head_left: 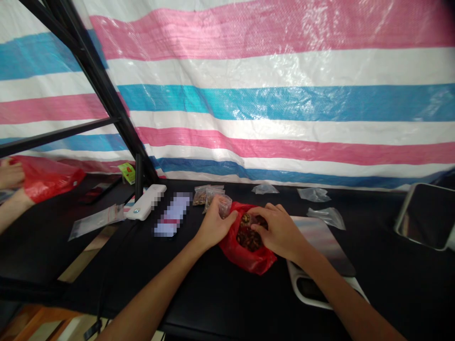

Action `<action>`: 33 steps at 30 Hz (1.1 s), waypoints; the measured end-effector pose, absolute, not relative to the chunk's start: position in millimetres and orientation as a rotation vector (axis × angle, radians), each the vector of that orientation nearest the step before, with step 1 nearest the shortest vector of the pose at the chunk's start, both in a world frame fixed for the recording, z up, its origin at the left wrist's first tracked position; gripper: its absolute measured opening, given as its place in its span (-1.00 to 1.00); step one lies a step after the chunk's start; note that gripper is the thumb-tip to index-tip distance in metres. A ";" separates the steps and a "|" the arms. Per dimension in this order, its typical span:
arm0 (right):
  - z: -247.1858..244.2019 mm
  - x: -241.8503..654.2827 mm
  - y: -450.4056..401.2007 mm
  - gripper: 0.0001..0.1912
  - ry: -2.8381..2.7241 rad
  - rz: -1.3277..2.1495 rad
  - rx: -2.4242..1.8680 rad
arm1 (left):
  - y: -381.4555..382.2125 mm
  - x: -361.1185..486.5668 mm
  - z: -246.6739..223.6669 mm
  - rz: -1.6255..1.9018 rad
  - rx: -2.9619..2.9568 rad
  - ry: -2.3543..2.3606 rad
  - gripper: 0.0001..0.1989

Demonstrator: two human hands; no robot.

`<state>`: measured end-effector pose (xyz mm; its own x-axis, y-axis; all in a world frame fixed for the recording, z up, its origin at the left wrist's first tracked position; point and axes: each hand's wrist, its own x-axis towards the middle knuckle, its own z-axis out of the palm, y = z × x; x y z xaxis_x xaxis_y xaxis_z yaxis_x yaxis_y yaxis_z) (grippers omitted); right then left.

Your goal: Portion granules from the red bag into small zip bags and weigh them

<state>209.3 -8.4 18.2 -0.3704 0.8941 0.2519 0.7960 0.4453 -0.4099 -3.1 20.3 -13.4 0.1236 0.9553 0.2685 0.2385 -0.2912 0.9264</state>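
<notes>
On the black table lies a red plastic bag (259, 265), its mouth spread wide around many small dark brown, dried-looking pieces (247, 237) of a kind I cannot name. My left hand (215, 225) grips the bag's left rim between thumb and fingers. From the right, my right hand (279, 229) reaches over the mouth, thumb and fingertips bent together at the pieces; whatever they pinch is too small to make out. Just behind my left hand are small clear bags (201, 196) with brown contents. Partly under my right forearm sits a flat kitchen scale (329, 248) with a metal top.
Several clear plastic bags (314, 194) lie toward the back. At left are a white power bank (147, 202), a phone (174, 215) and a clear packet (95, 221). A black metal frame (95, 87) rises there. Beyond it another person's hand (10, 175) holds a red bag (51, 177). A white-edged device (426, 215) stands right.
</notes>
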 end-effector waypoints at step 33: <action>33.1 232.8 -11.5 -0.68 -2.329 0.156 -1.142 | 7.4 -1.3 -12.2 1.350 1.950 1.100 -0.79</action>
